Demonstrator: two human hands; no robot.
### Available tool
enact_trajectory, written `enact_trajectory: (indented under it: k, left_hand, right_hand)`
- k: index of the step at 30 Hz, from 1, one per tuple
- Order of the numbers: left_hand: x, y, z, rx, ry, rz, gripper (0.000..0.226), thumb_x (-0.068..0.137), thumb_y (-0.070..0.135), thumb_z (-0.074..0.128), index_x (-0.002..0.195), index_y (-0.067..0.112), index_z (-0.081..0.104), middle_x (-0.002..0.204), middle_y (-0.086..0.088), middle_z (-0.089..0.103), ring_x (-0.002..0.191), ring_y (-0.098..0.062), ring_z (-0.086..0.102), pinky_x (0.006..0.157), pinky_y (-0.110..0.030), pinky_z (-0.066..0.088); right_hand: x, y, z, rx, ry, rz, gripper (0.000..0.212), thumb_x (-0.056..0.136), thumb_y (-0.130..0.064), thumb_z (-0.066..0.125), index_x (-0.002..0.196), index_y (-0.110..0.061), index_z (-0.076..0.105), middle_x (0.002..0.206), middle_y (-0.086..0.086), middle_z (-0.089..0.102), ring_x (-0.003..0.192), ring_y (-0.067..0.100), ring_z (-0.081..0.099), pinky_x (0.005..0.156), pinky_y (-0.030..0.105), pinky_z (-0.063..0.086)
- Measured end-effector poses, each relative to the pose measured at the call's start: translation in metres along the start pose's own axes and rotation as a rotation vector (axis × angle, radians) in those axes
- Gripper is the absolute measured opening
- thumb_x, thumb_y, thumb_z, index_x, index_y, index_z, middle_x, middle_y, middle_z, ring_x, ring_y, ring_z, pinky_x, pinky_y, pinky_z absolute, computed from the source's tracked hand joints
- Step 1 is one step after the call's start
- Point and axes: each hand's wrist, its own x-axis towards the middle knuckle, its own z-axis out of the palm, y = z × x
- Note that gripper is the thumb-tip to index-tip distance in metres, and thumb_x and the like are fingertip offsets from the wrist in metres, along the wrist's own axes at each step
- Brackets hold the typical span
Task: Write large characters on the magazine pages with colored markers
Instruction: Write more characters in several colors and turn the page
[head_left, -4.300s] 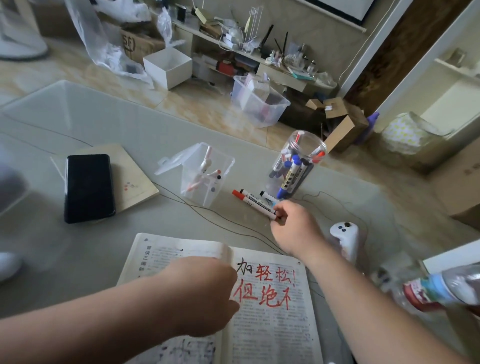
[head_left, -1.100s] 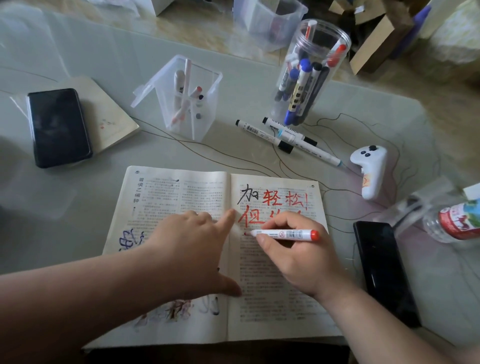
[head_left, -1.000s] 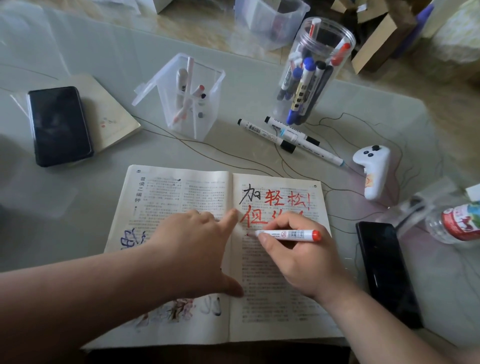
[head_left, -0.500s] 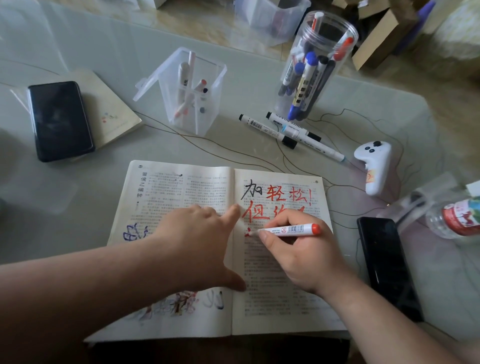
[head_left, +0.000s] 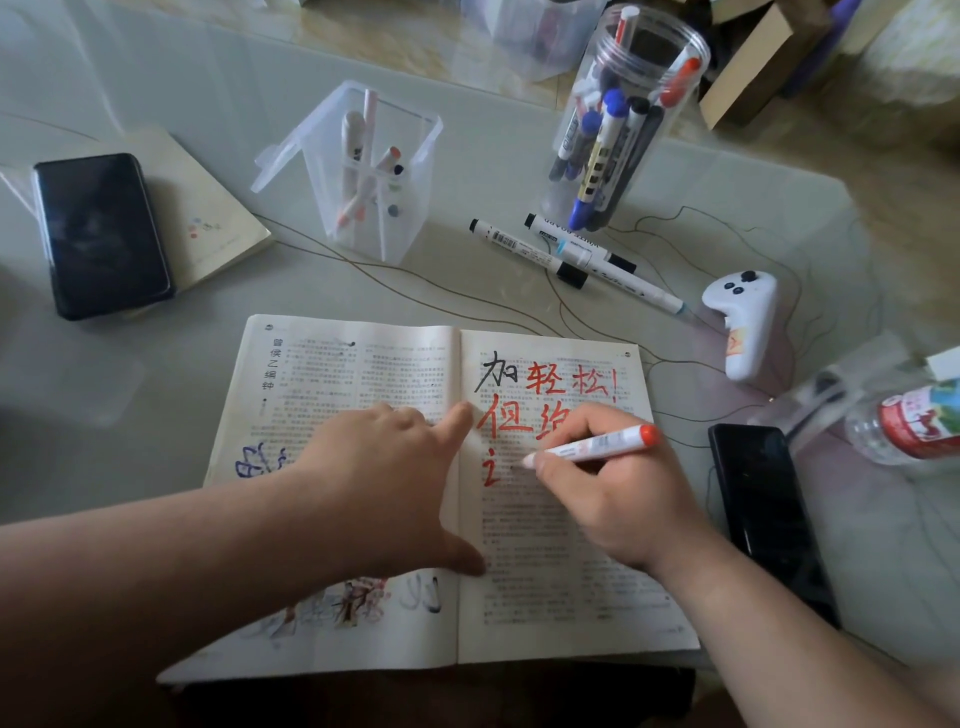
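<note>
An open magazine (head_left: 358, 364) lies flat at the table's near edge. Its right page carries one large black character and several red ones in two rows, plus a fresh red stroke group on a third row. My right hand (head_left: 618, 499) grips a red-capped marker (head_left: 597, 444), its tip down on the right page just right of that fresh red mark. My left hand (head_left: 384, 483) presses flat across the spine, forefinger and thumb spread, holding the pages down. Blue and black scribbles show on the left page beside my left wrist.
A round clear jar of markers (head_left: 623, 119) and a square clear holder (head_left: 374, 171) stand behind the magazine. Three loose markers (head_left: 530, 252) lie between them. A white controller (head_left: 743, 322), a dark phone (head_left: 763, 514) and a bottle (head_left: 909, 421) are right; another phone (head_left: 98, 234) lies on a booklet left.
I put one marker down near the jar and took the red-capped one to the page. In the last second a new red mark appeared on the third row, and the tip moved slightly right.
</note>
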Motion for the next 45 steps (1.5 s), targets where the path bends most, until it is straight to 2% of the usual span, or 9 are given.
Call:
enact_trajectory:
  k: [3, 8, 14, 20, 26, 30, 34, 40, 45]
  left_hand:
    - [0.0004, 0.0001, 0.0, -0.005, 0.0, 0.006, 0.131, 0.055, 0.1, 0.049, 0.153, 0.033, -0.006, 0.128, 0.003, 0.058, 0.115, -0.021, 0.057, 0.093, -0.039, 0.054]
    - [-0.0003, 0.0001, -0.0005, -0.002, 0.004, 0.005, 0.131, 0.056, 0.1, 0.05, 0.153, 0.033, -0.006, 0.128, 0.003, 0.058, 0.116, -0.021, 0.056, 0.093, -0.038, 0.053]
    - [-0.0001, 0.0, -0.0003, -0.005, 0.003, -0.001, 0.13, 0.055, 0.1, 0.051, 0.152, 0.033, -0.003, 0.125, 0.003, 0.059, 0.113, -0.021, 0.057, 0.091, -0.039, 0.054]
    - [0.0001, 0.0004, -0.0004, -0.011, 0.004, 0.004, 0.129, 0.055, 0.1, 0.05, 0.151, 0.034, -0.003, 0.122, 0.004, 0.06, 0.11, -0.02, 0.058, 0.089, -0.04, 0.055]
    - [0.0003, 0.0005, -0.0004, 0.004, -0.002, 0.005, 0.131, 0.055, 0.1, 0.049, 0.152, 0.032, -0.006, 0.126, 0.002, 0.059, 0.114, -0.021, 0.058, 0.091, -0.04, 0.055]
    - [0.0, 0.0003, -0.0006, 0.007, 0.0, 0.004, 0.13, 0.055, 0.1, 0.05, 0.152, 0.032, -0.004, 0.126, 0.001, 0.059, 0.114, -0.022, 0.058, 0.092, -0.04, 0.054]
    - [0.0, 0.0002, -0.0007, 0.002, -0.001, 0.007, 0.13, 0.055, 0.1, 0.05, 0.152, 0.032, -0.003, 0.124, 0.002, 0.059, 0.112, -0.021, 0.058, 0.09, -0.039, 0.055]
    - [0.0003, 0.001, -0.0012, 0.0, -0.008, 0.004, 0.13, 0.056, 0.1, 0.051, 0.153, 0.032, -0.005, 0.126, 0.002, 0.059, 0.114, -0.021, 0.058, 0.092, -0.04, 0.055]
    - [-0.0001, 0.0017, -0.0019, -0.002, -0.012, -0.001, 0.131, 0.056, 0.099, 0.052, 0.153, 0.032, -0.005, 0.128, 0.002, 0.058, 0.114, -0.021, 0.057, 0.093, -0.04, 0.054]
  right_hand:
    - [0.0034, 0.0036, -0.0048, 0.021, 0.089, 0.032, 0.014, 0.082, -0.024, 0.078, 0.073, -0.017, 0.069, 0.069, -0.006, 0.07, 0.064, 0.009, 0.063, 0.057, 0.021, 0.047]
    - [-0.0005, 0.0024, 0.0002, -0.074, 0.067, -0.019, 0.013, 0.084, -0.025, 0.08, 0.076, -0.021, 0.071, 0.075, -0.011, 0.07, 0.073, 0.01, 0.066, 0.063, 0.026, 0.052]
    - [-0.0018, -0.0005, 0.0006, -0.055, 0.018, -0.013, 0.014, 0.083, -0.021, 0.081, 0.074, -0.019, 0.071, 0.072, -0.007, 0.069, 0.069, 0.012, 0.064, 0.061, 0.03, 0.052]
    - [-0.0007, 0.0029, -0.0007, -0.069, 0.059, 0.021, 0.016, 0.083, -0.02, 0.08, 0.073, -0.018, 0.068, 0.072, -0.009, 0.069, 0.069, 0.011, 0.064, 0.059, 0.023, 0.049]
    - [-0.0044, -0.0012, 0.0003, -0.04, 0.002, -0.019, 0.015, 0.082, -0.017, 0.082, 0.073, -0.017, 0.07, 0.07, -0.005, 0.069, 0.063, 0.012, 0.062, 0.054, 0.025, 0.049]
    - [-0.005, -0.0031, -0.0004, -0.03, -0.056, -0.04, 0.017, 0.082, -0.013, 0.082, 0.07, -0.015, 0.07, 0.068, -0.01, 0.066, 0.06, 0.007, 0.058, 0.052, 0.015, 0.041]
    - [-0.0032, -0.0012, -0.0005, -0.037, -0.031, -0.011, 0.018, 0.081, -0.014, 0.082, 0.069, -0.016, 0.069, 0.067, -0.006, 0.067, 0.06, 0.01, 0.059, 0.052, 0.02, 0.044]
    - [-0.0023, 0.0017, -0.0048, -0.011, 0.016, 0.019, 0.019, 0.081, -0.014, 0.082, 0.069, -0.016, 0.068, 0.065, -0.011, 0.066, 0.059, 0.005, 0.057, 0.054, 0.013, 0.041]
    - [-0.0027, 0.0003, -0.0038, -0.026, -0.006, 0.006, 0.02, 0.081, -0.013, 0.082, 0.068, -0.015, 0.067, 0.064, -0.009, 0.065, 0.058, 0.005, 0.056, 0.053, 0.016, 0.042]
